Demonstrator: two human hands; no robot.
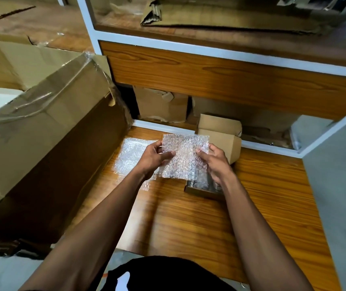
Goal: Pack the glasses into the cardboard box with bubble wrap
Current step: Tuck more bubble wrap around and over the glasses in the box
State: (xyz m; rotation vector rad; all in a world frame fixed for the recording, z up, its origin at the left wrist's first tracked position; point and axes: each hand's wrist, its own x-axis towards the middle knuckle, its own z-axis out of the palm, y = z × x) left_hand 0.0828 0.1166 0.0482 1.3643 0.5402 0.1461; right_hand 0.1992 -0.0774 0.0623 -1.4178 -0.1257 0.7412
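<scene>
**Bubble wrap sheet held up over the little box**

Head view, the only one: a sheet of bubble wrap (183,156) is held up flat between both hands, above the wooden shelf surface (252,206). The left hand (154,157) is pinched on the sheet's left edge, thumb laid across the front and fingers tucked behind. The right hand (217,162) is clamped on the right edge the same way, thumb on the front, fingers curled round the back. So neither hand is spread open, both are closed on the wrap.

The small cardboard box (201,189) is parked on the wood just below and to the right of the sheet, partly hidden by the right wrist. Something dark and shiny can be made out inside it, but whether that's the glasses can't really be told from here. Its lid flap (220,131) is stood up at the far side, behind the sheet.

A second piece of bubble wrap (132,156) is laid flat on the wood to the left, partly covered by the left hand.

A big cardboard carton (48,131) with loose clear tape is tipped over at the left. More brown boxes (161,106) are stashed in the far recess under the upper shelf.
</scene>
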